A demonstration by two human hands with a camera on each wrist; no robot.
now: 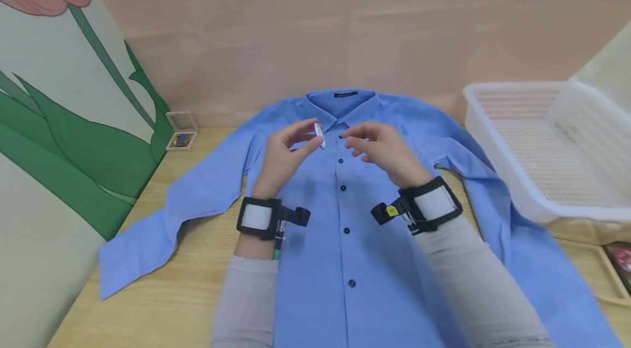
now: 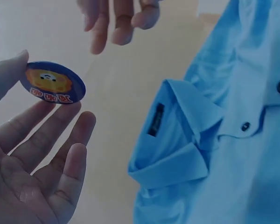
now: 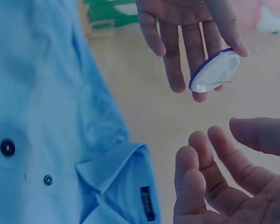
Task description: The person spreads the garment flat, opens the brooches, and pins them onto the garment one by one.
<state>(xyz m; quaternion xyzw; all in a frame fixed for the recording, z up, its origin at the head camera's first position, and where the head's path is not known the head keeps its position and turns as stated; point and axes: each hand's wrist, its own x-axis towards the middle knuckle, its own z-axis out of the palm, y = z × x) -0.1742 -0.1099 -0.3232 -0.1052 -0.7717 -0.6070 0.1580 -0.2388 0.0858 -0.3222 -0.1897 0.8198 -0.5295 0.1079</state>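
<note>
Left hand: the left hand (image 1: 283, 153) is raised above the chest of the shirt, palm turned up toward the person, forearm coming in from the near edge of the worktop.
Left fingers: thumb and fingertips (image 2: 11, 70) pinch a round badge at its rim; the other fingers lie loosely spread below it.
Badge: the badge (image 2: 52, 88) has a blue rim and an orange cartoon face on the front and a white back (image 3: 216, 71); it is held in the air just below the collar.
Right hand: the right hand (image 1: 382, 148) hovers just beside the badge, not touching it, fingers (image 3: 196, 172) gently bent and apart, holding nothing.
Shirt: the blue shirt (image 1: 345, 238) lies flat and buttoned on the wooden worktop (image 1: 148, 304), collar (image 2: 177, 140) toward the far edge, sleeves spread to both sides.
Basket: a white basket (image 1: 542, 145) stands at the right edge.
Small box: a clear box (image 1: 181, 130) sits at the far left corner.
</note>
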